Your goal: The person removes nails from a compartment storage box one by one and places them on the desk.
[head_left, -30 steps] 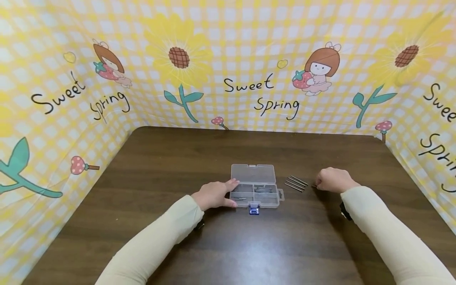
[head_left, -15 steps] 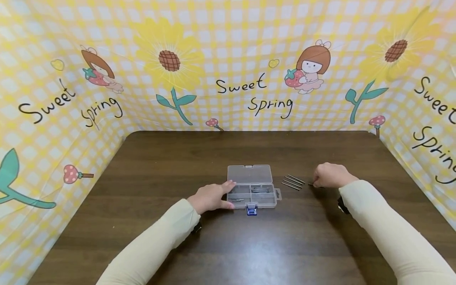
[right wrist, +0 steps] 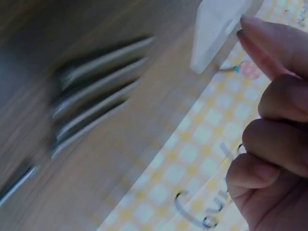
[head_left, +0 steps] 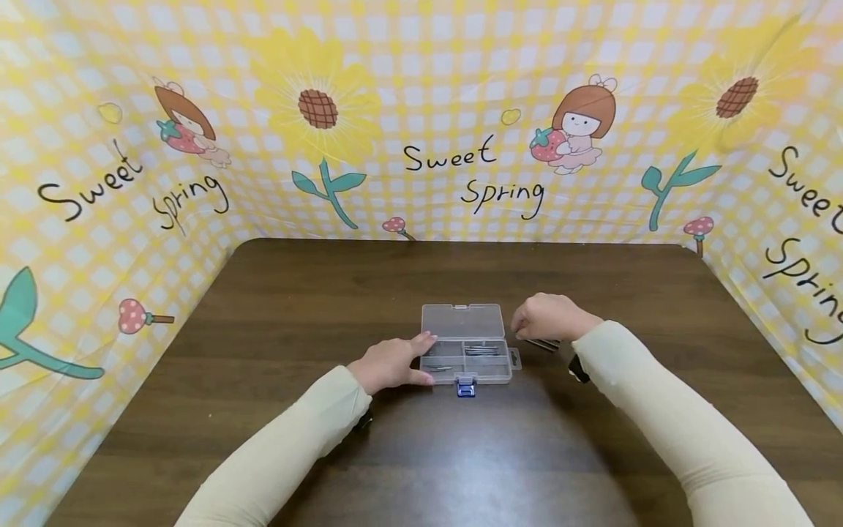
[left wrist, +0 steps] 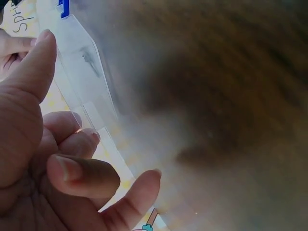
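Note:
A clear plastic divided box (head_left: 487, 371) with a blue latch (head_left: 465, 389) lies with its lid (head_left: 461, 322) folded back. My left hand (head_left: 388, 364) grips its left end, thumb at the front corner and index finger at the rear. Thin metal rods (head_left: 482, 351) fill the back right compartment; a smaller metal piece (head_left: 440, 369) lies at front left. My right hand (head_left: 549, 316) is over the table just right of the lid, partly hiding several loose rods (right wrist: 96, 82). Its thumb and index tips nearly meet, nothing visible between them, other fingers curled. One separate rod (right wrist: 18, 184) lies beside the row.
The brown wood-grain table (head_left: 316, 293) carries the box and rods. Yellow checked cloth (head_left: 448, 88) with printed flowers and lettering walls it at the back and both sides. A hanging tab (head_left: 515, 359) sticks out from the box's right end.
My right hand has left the separate rod at the right and moved left over the row of rods, close to the box. My left hand stays on the box.

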`<move>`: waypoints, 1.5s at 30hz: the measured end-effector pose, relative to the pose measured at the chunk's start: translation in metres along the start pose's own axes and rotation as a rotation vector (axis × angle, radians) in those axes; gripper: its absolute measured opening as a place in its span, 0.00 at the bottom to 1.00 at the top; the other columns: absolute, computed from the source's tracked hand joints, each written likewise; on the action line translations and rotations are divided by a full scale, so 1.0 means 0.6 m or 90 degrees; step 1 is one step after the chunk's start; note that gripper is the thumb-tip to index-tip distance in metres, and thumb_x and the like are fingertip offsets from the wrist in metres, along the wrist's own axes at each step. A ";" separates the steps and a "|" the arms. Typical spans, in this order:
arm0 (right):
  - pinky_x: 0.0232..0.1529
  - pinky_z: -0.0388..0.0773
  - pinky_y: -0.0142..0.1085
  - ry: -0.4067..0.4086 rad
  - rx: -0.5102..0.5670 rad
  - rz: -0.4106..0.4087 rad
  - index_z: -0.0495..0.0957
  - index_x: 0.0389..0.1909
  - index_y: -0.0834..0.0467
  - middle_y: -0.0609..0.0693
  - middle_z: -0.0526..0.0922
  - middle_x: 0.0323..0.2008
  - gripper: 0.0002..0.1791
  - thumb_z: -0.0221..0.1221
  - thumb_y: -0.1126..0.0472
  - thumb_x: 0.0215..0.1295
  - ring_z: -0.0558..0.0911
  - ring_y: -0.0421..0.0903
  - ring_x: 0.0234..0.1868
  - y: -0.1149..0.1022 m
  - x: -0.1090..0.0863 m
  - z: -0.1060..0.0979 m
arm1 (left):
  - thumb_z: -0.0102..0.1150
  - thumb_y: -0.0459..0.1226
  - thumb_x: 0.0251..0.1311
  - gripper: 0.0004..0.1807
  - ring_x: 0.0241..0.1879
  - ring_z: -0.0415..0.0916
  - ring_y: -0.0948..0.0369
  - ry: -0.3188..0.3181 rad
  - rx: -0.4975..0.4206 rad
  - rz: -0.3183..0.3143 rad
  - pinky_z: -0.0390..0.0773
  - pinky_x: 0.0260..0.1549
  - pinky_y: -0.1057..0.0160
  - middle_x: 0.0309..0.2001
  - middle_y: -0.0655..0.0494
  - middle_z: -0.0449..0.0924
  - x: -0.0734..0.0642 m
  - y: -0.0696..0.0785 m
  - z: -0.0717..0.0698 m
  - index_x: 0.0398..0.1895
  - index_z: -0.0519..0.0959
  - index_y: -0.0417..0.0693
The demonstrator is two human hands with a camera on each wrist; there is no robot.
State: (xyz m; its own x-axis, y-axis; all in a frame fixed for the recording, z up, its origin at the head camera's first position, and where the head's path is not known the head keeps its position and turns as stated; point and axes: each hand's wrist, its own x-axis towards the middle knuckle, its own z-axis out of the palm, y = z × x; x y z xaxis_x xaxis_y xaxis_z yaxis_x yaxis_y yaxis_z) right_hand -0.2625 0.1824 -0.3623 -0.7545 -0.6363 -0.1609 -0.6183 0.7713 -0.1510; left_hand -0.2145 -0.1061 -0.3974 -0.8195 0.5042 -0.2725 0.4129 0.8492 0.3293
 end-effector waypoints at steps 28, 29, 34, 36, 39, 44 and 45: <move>0.38 0.79 0.41 -0.026 -0.092 -0.063 0.88 0.28 0.50 0.41 0.85 0.32 0.02 0.69 0.58 0.53 0.81 0.44 0.37 -0.073 0.059 0.043 | 0.64 0.51 0.56 0.43 0.66 0.63 0.50 0.000 0.003 0.003 0.65 0.59 0.50 0.73 0.52 0.54 -0.003 0.000 -0.002 0.73 0.59 0.49; 0.37 0.79 0.40 -0.024 -0.090 -0.058 0.87 0.27 0.50 0.41 0.84 0.31 0.01 0.70 0.58 0.53 0.81 0.43 0.36 -0.073 0.059 0.044 | 0.64 0.51 0.56 0.43 0.66 0.63 0.50 0.002 0.003 0.003 0.66 0.59 0.50 0.73 0.52 0.55 -0.003 0.001 -0.001 0.73 0.60 0.49; 0.27 0.71 0.34 -0.040 -0.076 -0.058 0.81 0.18 0.52 0.40 0.76 0.22 0.09 0.68 0.61 0.55 0.71 0.37 0.24 -0.076 0.057 0.047 | 0.64 0.51 0.56 0.43 0.66 0.63 0.51 0.000 -0.008 0.003 0.66 0.59 0.51 0.72 0.52 0.55 -0.004 0.001 0.006 0.73 0.60 0.48; 0.25 0.66 0.33 -0.052 -0.071 -0.062 0.78 0.15 0.52 0.41 0.72 0.20 0.13 0.66 0.63 0.57 0.66 0.38 0.21 -0.077 0.055 0.048 | 0.64 0.51 0.56 0.43 0.65 0.64 0.51 -0.003 -0.010 0.004 0.66 0.59 0.51 0.72 0.51 0.55 -0.004 0.001 0.010 0.73 0.60 0.48; 0.25 0.67 0.33 -0.051 -0.073 -0.067 0.77 0.15 0.52 0.41 0.72 0.20 0.13 0.65 0.64 0.57 0.65 0.37 0.21 -0.077 0.055 0.045 | 0.64 0.52 0.56 0.42 0.65 0.65 0.51 0.003 -0.001 0.007 0.67 0.58 0.50 0.72 0.52 0.56 -0.004 0.001 0.011 0.72 0.61 0.49; 0.25 0.66 0.33 -0.041 -0.072 -0.085 0.76 0.14 0.51 0.40 0.70 0.19 0.15 0.64 0.64 0.58 0.64 0.38 0.22 -0.074 0.057 0.037 | 0.64 0.53 0.55 0.43 0.65 0.65 0.51 0.012 0.022 0.006 0.68 0.57 0.50 0.72 0.53 0.57 -0.002 0.000 0.003 0.72 0.61 0.49; 0.25 0.66 0.33 -0.041 -0.066 -0.086 0.76 0.14 0.51 0.39 0.71 0.19 0.15 0.64 0.64 0.59 0.65 0.38 0.23 -0.073 0.058 0.036 | 0.64 0.53 0.55 0.43 0.65 0.65 0.51 0.011 0.024 0.005 0.68 0.57 0.50 0.72 0.53 0.57 -0.002 0.000 0.001 0.72 0.61 0.49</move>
State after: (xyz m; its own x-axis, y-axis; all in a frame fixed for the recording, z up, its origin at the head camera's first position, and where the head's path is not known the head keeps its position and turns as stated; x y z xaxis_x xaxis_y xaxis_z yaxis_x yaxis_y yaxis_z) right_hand -0.2570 0.1260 -0.3824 -0.6497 -0.7308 -0.2094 -0.7346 0.6744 -0.0744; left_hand -0.2134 -0.1068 -0.3977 -0.8225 0.5087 -0.2545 0.4338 0.8504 0.2978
